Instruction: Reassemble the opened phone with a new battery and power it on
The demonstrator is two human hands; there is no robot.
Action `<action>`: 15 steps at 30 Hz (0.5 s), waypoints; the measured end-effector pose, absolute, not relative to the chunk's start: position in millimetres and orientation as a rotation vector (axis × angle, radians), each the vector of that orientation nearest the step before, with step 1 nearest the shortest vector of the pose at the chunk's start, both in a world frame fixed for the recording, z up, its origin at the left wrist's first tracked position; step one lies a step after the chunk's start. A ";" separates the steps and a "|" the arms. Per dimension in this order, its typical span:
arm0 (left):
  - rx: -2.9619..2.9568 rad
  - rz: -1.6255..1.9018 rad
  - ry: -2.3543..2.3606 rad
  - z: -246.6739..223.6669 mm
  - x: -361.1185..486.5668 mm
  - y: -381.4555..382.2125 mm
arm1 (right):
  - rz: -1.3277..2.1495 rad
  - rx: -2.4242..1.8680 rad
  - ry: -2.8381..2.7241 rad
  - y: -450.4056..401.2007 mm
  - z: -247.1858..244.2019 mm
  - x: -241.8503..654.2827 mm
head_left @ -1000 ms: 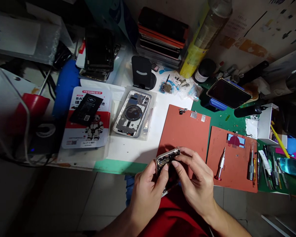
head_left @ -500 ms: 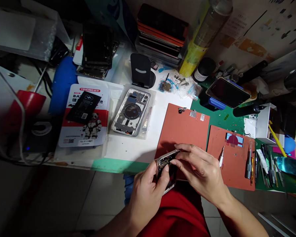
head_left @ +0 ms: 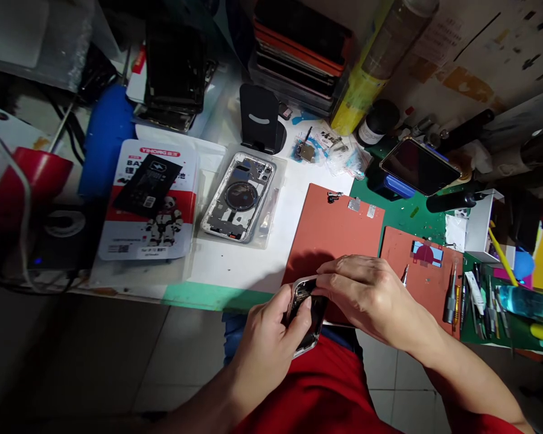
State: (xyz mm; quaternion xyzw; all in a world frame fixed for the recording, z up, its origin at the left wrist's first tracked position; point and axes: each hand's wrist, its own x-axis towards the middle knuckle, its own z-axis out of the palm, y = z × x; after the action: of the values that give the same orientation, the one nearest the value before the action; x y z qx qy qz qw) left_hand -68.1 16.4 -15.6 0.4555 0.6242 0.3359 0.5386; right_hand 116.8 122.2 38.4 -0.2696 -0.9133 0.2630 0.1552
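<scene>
An opened phone frame (head_left: 315,319) with a silver edge and small parts inside is held tilted over the near edge of the red mat (head_left: 339,232). My left hand (head_left: 274,334) is wrapped round its left side, the thumb pressed on the inner parts near the top. My right hand (head_left: 366,292) is at the frame's upper right corner, its fingers bent together over the edge. Those fingertips are partly hidden, and whether they grip the frame or a small part cannot be made out.
Another opened phone housing (head_left: 239,196) lies left of the mat, beside a battery (head_left: 149,184) on its package (head_left: 151,241). Screwdrivers (head_left: 451,295) and tweezers lie at the right. A phone (head_left: 420,166) rests on a blue stand behind.
The right hand has turned, with its back now more over the phone's upper corner and its fingertips less visible. The view has shifted slightly. My left hand keeps its hold.
</scene>
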 end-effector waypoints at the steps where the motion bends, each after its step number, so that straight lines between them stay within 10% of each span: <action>1: 1.067 0.794 1.471 -15.6 -68.5 16.7 | 0.759 -0.773 -2.623 122.9 38.4 116.7; 15: 0.857 0.778 1.279 -15.9 -72.8 21.1 | 0.873 -0.836 -2.613 124.2 38.5 118.9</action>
State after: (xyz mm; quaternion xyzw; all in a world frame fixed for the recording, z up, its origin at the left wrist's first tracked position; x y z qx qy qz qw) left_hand -72.8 21.1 -15.9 0.3773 0.5633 0.3424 0.6504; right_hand 118.9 124.2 38.5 -0.2880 -0.8998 0.3006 0.1306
